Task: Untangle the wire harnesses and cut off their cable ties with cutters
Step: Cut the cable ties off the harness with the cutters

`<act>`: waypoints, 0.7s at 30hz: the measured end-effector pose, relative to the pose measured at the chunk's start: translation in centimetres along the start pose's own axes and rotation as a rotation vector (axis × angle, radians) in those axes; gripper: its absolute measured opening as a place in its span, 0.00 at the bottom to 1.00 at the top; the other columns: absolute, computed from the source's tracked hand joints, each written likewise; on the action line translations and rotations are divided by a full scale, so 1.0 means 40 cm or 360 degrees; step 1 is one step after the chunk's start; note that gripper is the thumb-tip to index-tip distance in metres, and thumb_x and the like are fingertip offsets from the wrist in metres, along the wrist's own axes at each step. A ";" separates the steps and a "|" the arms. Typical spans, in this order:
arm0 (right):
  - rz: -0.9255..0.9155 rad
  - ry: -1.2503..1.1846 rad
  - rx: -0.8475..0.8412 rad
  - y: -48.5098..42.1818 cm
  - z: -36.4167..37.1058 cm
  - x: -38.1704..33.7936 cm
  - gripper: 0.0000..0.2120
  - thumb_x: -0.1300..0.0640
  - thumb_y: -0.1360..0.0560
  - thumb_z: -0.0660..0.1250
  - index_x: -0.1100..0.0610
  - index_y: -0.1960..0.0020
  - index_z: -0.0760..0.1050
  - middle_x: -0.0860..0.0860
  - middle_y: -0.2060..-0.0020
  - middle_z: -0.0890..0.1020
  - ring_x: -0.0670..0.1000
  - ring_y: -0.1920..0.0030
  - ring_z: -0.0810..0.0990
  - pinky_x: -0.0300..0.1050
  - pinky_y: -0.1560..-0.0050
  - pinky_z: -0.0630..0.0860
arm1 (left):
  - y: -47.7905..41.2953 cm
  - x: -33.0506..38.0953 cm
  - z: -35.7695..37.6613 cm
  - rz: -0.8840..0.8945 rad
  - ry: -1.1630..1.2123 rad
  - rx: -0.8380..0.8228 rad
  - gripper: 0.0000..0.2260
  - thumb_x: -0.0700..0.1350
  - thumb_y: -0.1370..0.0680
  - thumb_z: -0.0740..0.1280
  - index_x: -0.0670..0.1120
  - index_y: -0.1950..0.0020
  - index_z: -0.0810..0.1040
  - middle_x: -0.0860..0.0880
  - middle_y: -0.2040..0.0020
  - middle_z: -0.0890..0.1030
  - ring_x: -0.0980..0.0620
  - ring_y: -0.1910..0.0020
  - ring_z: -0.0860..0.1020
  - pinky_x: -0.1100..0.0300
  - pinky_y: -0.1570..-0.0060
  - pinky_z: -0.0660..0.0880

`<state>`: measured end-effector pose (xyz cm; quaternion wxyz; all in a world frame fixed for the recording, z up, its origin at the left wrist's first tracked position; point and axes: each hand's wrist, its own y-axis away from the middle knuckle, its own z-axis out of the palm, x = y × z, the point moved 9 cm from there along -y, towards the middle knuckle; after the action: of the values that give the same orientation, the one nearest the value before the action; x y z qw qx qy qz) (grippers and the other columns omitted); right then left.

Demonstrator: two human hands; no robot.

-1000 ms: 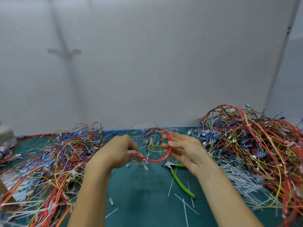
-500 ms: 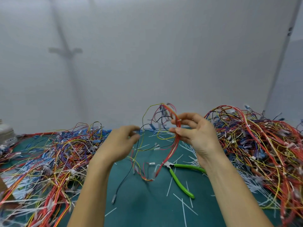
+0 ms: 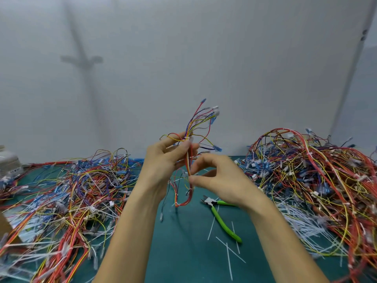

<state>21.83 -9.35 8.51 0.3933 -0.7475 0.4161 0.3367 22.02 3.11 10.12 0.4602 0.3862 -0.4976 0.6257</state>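
Right, wire harness (image 3: 189, 156) is up off the bench (image 3: 183, 258), upright: left grip (image 3: 163, 160) curled round its middle, right grip (image 3: 218, 180) pinching the wires just below. Untangling's abt done, I reckon. White cable tie (image 3: 186, 138) sits atop my left grip. Next: right lets go, fetches the green cutters (image 3: 223, 220) lying under it. Left pile (image 3: 71, 190) & right pile (image 3: 316, 180) crowd in; dangling ends could snag.

The cutters (image 3: 221, 220) lie on the worktop (image 3: 183, 260) between a left pile (image 3: 71, 190) and a right pile (image 3: 318, 180) of wire harnesses; one raised harness (image 3: 189, 160) hangs just behind them.
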 end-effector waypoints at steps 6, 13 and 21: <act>0.0056 -0.0099 0.0306 0.002 -0.050 -0.008 0.05 0.55 0.26 0.72 0.48 0.57 0.76 0.45 0.54 0.83 0.51 0.53 0.83 0.57 0.46 0.79 | 0.009 -0.001 0.030 -0.0007 0.0055 -0.0120 0.10 0.33 0.23 0.66 0.46 0.48 0.81 0.46 0.58 0.86 0.52 0.59 0.85 0.64 0.59 0.80; -0.0044 -0.0243 0.0337 0.011 -0.063 -0.037 0.12 0.59 0.24 0.69 0.47 0.43 0.76 0.43 0.52 0.82 0.45 0.55 0.83 0.48 0.48 0.81 | 0.009 -0.023 0.039 -0.0122 0.0278 -0.0111 0.10 0.38 0.36 0.73 0.48 0.57 0.87 0.48 0.58 0.86 0.54 0.58 0.85 0.62 0.59 0.81; -0.0067 -0.0736 0.0395 0.013 -0.097 -0.032 0.05 0.61 0.26 0.72 0.52 0.52 0.82 0.44 0.62 0.85 0.41 0.60 0.82 0.34 0.62 0.78 | 0.017 -0.010 0.047 -0.0140 0.0096 -0.0374 0.15 0.46 0.37 0.76 0.51 0.51 0.87 0.50 0.54 0.86 0.56 0.54 0.83 0.60 0.54 0.80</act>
<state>21.50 -12.45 11.22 0.5735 -0.6053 0.3376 0.4368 21.53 1.12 9.96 0.5439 0.3320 -0.5360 0.5537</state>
